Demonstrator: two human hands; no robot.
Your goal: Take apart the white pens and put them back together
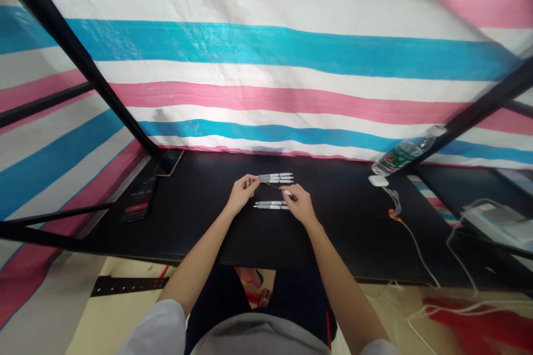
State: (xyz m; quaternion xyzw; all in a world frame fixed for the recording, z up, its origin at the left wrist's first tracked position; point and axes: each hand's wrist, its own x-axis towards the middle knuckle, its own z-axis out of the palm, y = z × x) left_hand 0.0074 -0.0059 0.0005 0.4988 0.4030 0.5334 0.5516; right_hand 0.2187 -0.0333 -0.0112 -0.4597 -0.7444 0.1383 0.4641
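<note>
My left hand (241, 195) pinches a small grey pen part (247, 182) between thumb and fingertips. In my right hand (301, 203) is the white pen barrel (287, 193), its far end partly hidden by the fingers. A thin dark refill (272, 185) runs between the two hands; whether it touches the left fingers I cannot tell. Just beyond the hands, several white and grey pens (275, 178) lie side by side on the black table (337, 222). Nearer to me, two more pens (270, 205) lie parallel, their right ends next to my right hand.
At the left lie a phone with a lit timer (139, 198) and another phone (169, 162). A water bottle (402, 154) leans at the back right, by a white charger (378, 181) with cables (412, 238). Black frame bars (75, 50) and striped sheeting (266, 83) enclose the table.
</note>
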